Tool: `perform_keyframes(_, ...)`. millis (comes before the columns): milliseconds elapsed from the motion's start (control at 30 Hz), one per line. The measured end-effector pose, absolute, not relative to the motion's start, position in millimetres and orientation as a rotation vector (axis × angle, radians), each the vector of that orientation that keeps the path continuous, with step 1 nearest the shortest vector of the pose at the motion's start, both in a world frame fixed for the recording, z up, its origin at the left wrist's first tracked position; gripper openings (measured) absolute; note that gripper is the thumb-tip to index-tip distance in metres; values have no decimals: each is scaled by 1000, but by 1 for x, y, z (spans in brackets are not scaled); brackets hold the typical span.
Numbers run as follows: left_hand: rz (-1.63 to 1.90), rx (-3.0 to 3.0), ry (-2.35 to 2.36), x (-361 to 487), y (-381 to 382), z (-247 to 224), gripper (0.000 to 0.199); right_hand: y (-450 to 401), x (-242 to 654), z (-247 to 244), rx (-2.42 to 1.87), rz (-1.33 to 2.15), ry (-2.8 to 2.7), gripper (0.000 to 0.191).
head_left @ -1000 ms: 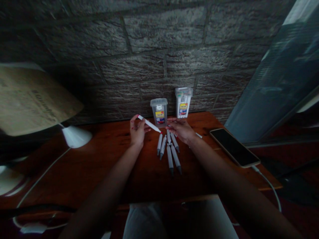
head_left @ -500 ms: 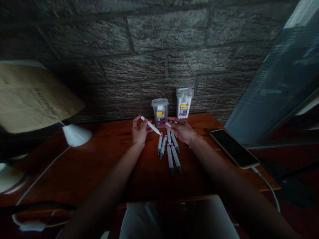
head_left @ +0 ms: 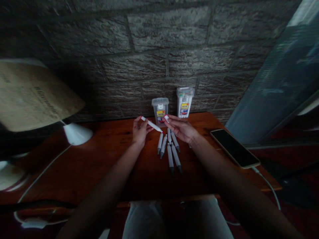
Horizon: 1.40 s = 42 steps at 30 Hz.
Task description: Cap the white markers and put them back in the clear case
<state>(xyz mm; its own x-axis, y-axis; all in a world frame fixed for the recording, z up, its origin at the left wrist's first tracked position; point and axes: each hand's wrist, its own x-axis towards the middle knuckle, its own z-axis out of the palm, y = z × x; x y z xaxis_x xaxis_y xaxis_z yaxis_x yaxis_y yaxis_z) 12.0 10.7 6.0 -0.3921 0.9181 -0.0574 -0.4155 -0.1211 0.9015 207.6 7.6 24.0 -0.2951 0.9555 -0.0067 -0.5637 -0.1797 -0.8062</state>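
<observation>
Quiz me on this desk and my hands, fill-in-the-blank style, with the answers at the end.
The left hand holds the white marker, and the cap is in the ____ hand.
Exactly ____ clear plastic boxes stand by the wall.
A ____ cable runs from the smartphone.
The lampshade is on the view's ____ side.
right; two; white; left

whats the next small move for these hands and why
I'd bring the small white cap in the right hand toward the marker in the left hand, because the marker's red tip looks bare and the cap is held apart from it.
</observation>
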Motion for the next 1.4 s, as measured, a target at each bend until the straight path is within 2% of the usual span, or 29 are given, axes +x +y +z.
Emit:
perform_keyframes(133, 1705, 677, 1135, 12, 11, 5, 32, 4, 206, 27, -641, 1751, -882, 20)
perform_keyframes(233, 1695, 675, 1151, 11, 12, 3, 32, 6, 207, 29, -755, 1755, -777, 3)
perform_keyframes(367, 1691, 717, 1148, 9, 13, -1, 42, 9, 209, 33, -827, 1776, -668, 15)
perform_keyframes(567, 1699, 691, 1159, 7, 15, -2, 32, 3, 207, 37, -784, 1768, -726, 10)
perform_keyframes(733, 1708, 674, 1176, 3, 17, -3, 41, 2, 208, 34, -806, 1726, -768, 7)
perform_keyframes(967, 1759, 588, 1212, 5, 14, 4, 31, 6, 206, 25, -901, 1550, -931, 20)
perform_keyframes(1067, 1786, 571, 1211, 5, 15, 5, 33, 6, 206, 22, -905, 1501, -961, 28)
perform_keyframes(1200, 1807, 596, 1192, 2, 18, 1, 39, 4, 204, 19, -889, 1533, -1027, 35)
perform_keyframes(1400, 1812, 584, 1181, 5, 18, 0, 33, 2, 199, 19, -847, 1611, -1074, 38)
